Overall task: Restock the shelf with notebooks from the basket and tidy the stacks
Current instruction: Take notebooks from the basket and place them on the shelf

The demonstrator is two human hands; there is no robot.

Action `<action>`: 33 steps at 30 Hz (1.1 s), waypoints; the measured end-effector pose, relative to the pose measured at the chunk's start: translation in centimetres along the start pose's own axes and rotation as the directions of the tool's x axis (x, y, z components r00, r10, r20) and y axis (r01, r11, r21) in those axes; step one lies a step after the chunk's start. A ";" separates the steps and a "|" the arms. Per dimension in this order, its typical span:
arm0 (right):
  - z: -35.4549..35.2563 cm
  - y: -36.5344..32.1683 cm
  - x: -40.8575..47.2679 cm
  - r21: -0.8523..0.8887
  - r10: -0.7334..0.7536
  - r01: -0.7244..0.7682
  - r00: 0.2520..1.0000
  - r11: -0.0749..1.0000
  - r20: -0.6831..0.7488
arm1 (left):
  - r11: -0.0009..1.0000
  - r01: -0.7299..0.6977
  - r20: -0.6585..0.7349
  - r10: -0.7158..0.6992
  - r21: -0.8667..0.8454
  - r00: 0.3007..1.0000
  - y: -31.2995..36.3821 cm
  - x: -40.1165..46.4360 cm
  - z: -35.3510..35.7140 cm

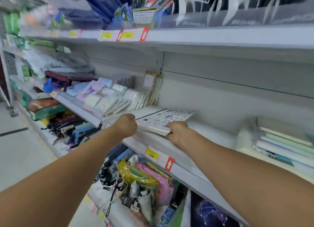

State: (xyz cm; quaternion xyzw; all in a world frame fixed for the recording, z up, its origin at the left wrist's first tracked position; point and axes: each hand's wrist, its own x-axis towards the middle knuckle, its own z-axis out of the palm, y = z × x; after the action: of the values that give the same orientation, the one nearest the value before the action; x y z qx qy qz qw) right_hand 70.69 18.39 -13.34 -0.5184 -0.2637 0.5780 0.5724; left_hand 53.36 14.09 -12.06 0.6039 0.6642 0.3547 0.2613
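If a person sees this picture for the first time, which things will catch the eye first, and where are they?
First, the two bare arms reaching in from below: the left hand and the right hand hold a stack of white patterned notebooks at the front of the middle shelf. Next, the red arrow price tag on that shelf's edge and the colourful pouches below.

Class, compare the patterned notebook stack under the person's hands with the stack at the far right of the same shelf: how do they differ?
The patterned stack is gripped by the left hand and right hand; the right-hand stack is untouched. The former's top cover is white with small prints; the latter shows plain pastel edges. Both lie flat on the shelf.
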 end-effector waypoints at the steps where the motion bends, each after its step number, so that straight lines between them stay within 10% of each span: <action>1: 0.3 0.0 0.4 -0.059 -0.024 0.025 1.000 0.998 0.005 | 0.984 -0.063 0.027 0.059 0.165 0.998 -0.3 1.3 0.5; 6: 0.7 0.0 3.3 -0.495 -0.163 0.176 0.984 0.851 0.071 | 0.796 -0.120 0.100 0.075 0.593 0.992 -0.6 5.9 1.7; 17: 0.2 -1.0 5.9 -0.589 -0.134 0.161 0.987 0.792 0.090 | 0.859 -0.024 0.129 -0.049 0.511 0.990 -2.2 8.6 2.4; 26: 1.4 -0.4 4.6 -0.920 -0.187 0.296 0.949 0.256 0.254 | 0.873 0.024 0.122 -0.095 0.486 0.988 -2.7 9.7 2.6; 33: 0.8 0.3 4.4 -0.956 -0.238 0.285 0.935 0.068 0.262 | 0.775 -0.076 0.147 -0.023 0.628 0.989 -2.0 8.9 2.5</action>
State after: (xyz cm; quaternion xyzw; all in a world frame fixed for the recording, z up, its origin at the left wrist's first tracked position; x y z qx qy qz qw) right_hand 70.68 22.72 -14.61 -0.6984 -0.6763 0.1556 0.1753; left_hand 52.87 23.20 -14.48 0.6902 0.7150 0.0699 0.0867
